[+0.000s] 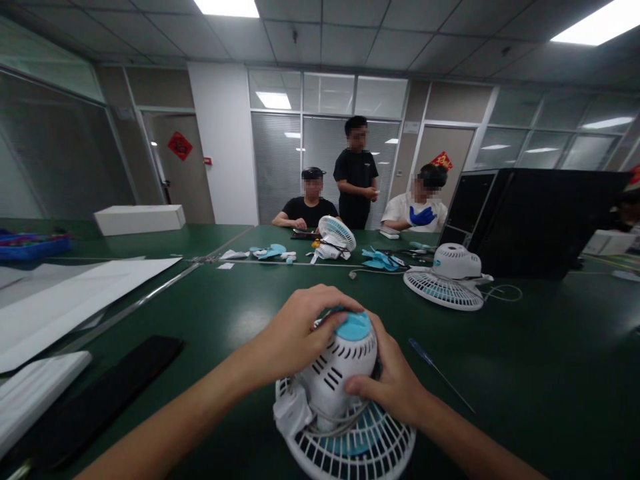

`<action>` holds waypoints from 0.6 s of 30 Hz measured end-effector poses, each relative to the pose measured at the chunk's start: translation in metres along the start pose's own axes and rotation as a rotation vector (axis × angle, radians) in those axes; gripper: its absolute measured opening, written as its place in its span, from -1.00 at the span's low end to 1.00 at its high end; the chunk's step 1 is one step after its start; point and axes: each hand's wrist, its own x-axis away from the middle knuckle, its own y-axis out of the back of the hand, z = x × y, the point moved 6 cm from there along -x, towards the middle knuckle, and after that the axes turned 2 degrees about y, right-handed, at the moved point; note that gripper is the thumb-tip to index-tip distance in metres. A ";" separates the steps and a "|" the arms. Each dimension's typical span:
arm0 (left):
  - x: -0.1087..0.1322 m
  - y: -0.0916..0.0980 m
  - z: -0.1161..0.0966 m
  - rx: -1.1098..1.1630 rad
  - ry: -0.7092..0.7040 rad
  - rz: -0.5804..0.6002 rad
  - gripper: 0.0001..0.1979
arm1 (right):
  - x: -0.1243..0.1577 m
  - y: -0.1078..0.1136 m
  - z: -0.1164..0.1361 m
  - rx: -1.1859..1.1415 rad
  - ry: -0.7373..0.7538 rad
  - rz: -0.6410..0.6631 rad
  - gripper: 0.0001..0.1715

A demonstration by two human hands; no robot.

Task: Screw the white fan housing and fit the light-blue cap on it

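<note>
A white electric fan (327,400) lies grille-down on the table before me, its motor housing upward and a grey cord wound round its neck. A light-blue round cap (354,327) sits on top of the housing. Curled over this cap from the left is my left hand (313,320), thumb on its near edge and fingers on the far side. My right hand (393,373) clasps the housing's right side, thumb in front. The far fingertips of both hands are partly hidden. Light-blue blades (357,437) show through the grille.
Right of my hands lies a screwdriver (440,373). A second fan (445,290) rests grille-down near a large black case (530,220). Across the table are a third fan (336,239), loose blue parts and several people. A black slab (110,393) and white sheets lie left.
</note>
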 end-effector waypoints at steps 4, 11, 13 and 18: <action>-0.001 -0.004 0.004 0.034 -0.044 0.007 -0.65 | -0.001 0.000 -0.003 0.047 -0.014 -0.014 -0.02; -0.001 -0.015 0.005 -0.199 -0.020 -0.035 -0.74 | -0.011 0.000 -0.009 0.129 -0.048 -0.069 -0.05; 0.000 -0.018 0.006 -0.259 -0.013 -0.049 -0.77 | -0.015 0.000 -0.011 0.157 -0.047 -0.086 -0.06; 0.000 -0.020 0.011 -0.198 0.011 -0.105 -0.85 | -0.017 -0.001 -0.012 0.187 0.016 -0.072 -0.03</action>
